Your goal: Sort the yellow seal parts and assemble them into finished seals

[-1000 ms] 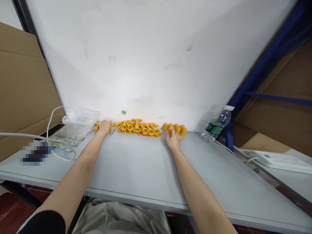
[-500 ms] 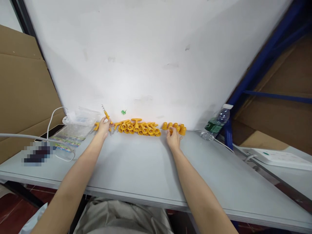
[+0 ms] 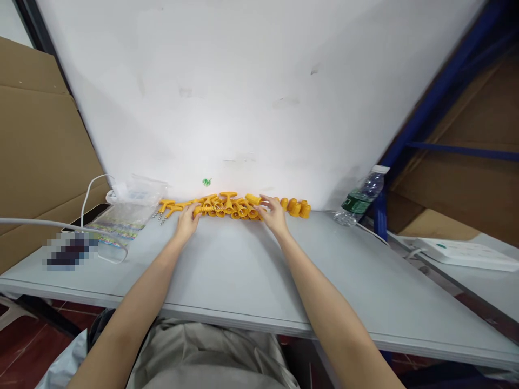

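My left hand (image 3: 187, 223) is closed on a yellow-handled corkscrew (image 3: 205, 208), its metal spiral pointing right toward my other hand. Between the fingertips of my right hand (image 3: 275, 217) is a yellow plastic cap (image 3: 253, 199), tilted with one end to the left. The two are apart, above a row of yellow T-handled pieces with cup-shaped ends (image 3: 235, 214) heaped along the wall. More corkscrews with bare spirals (image 3: 165, 207) lie left of my left hand. Several yellow caps (image 3: 300, 208) stand upright to the right of my right hand.
A water bottle (image 3: 362, 195) leans at the right, near a blue frame post (image 3: 380, 222) and a white power strip (image 3: 466, 254). Clear plastic bags (image 3: 125, 215) and a white cable (image 3: 60, 223) lie on the left side of the table (image 3: 239, 270). A cardboard box (image 3: 32, 151) stands beyond.
My left hand has moved right and turned the corkscrew from upright to pointing right. My right hand has taken a cap from the group and carried it left.
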### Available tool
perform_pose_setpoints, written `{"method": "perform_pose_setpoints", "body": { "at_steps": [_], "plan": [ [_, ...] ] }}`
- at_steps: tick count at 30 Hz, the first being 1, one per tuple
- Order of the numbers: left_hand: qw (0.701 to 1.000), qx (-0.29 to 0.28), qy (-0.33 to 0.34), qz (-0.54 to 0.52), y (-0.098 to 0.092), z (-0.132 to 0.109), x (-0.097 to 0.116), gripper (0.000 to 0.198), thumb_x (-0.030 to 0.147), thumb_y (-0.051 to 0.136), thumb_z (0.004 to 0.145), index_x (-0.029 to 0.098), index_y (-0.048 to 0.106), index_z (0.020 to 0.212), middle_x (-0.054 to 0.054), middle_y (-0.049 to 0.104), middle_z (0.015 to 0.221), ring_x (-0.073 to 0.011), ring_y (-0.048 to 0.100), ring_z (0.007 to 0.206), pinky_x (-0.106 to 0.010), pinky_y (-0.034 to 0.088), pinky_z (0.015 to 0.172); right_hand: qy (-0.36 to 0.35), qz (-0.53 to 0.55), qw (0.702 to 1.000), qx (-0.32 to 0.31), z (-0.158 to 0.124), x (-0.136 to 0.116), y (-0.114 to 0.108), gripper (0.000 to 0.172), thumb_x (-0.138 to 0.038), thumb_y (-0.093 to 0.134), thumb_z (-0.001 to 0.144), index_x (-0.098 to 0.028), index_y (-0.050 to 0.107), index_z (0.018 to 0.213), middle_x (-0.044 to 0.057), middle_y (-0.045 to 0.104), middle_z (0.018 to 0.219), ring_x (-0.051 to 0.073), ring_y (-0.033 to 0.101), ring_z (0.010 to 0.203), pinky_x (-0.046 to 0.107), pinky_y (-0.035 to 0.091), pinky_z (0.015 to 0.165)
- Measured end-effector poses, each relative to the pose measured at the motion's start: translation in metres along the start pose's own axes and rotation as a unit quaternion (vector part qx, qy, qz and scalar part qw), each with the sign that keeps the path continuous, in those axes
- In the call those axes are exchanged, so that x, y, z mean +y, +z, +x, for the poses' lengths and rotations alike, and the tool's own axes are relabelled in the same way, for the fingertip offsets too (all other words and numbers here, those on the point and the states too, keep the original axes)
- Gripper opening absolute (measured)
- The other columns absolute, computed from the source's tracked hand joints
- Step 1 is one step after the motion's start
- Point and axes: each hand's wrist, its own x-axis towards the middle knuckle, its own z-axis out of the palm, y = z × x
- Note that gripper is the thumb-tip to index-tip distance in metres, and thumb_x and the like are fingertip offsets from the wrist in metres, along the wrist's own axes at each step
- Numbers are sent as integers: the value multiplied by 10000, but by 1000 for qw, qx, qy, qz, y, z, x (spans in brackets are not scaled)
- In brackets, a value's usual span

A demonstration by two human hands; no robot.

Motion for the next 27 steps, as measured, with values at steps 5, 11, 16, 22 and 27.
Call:
{"method": "perform_pose_setpoints", "body": {
  "at_steps": [5, 11, 16, 22, 27],
  "plan": [
    [999, -33, 18, 16, 7, -2, -5, 364, 180, 553, 835, 189, 636, 1189, -75, 651, 1009, -183, 574, 790, -365, 500, 873, -128, 34, 982, -132, -2, -26, 13, 377, -343, 659, 824, -230, 663, 1184, 112, 671, 1204, 271, 609, 1152, 476, 439, 1035],
    [999, -39, 18, 12, 11, -2, -13, 355, 169, 556, 837, 200, 634, 1182, -91, 655, 1093, -211, 604, 899, -376, 498, 898, -141, -8, 977, -161, -4, -29, 12, 382, -244, 640, 839, -269, 658, 1220, 80, 666, 1262, 270, 584, 1212, 495, 386, 1081],
    [1000, -18, 14, 19, 11, -2, -15, 366, 164, 560, 824, 198, 635, 1181, -85, 659, 1031, -208, 605, 857, -375, 505, 872, -128, -8, 977, -168, -4, -28, 12, 373, -254, 653, 831, -258, 669, 1204, 87, 667, 1260, 281, 581, 1211, 507, 375, 1081],
    [997, -28, 66, 9, 12, -5, -1, 333, 202, 563, 847, 197, 636, 1172, -65, 639, 985, -167, 565, 756, -345, 497, 832, -109, 10, 976, -187, -10, -40, 19, 382, -364, 665, 835, -249, 670, 1199, 105, 665, 1231, 286, 576, 1190, 511, 381, 1058],
    [994, -21, 111, -1, 7, -8, 13, 281, 245, 555, 872, 214, 634, 1140, -38, 625, 918, -143, 526, 713, -316, 485, 812, -69, 62, 977, -192, -12, -56, 15, 462, -552, 627, 820, -198, 675, 1113, 112, 684, 1110, 253, 636, 993, 416, 479, 915]
  ]
}}
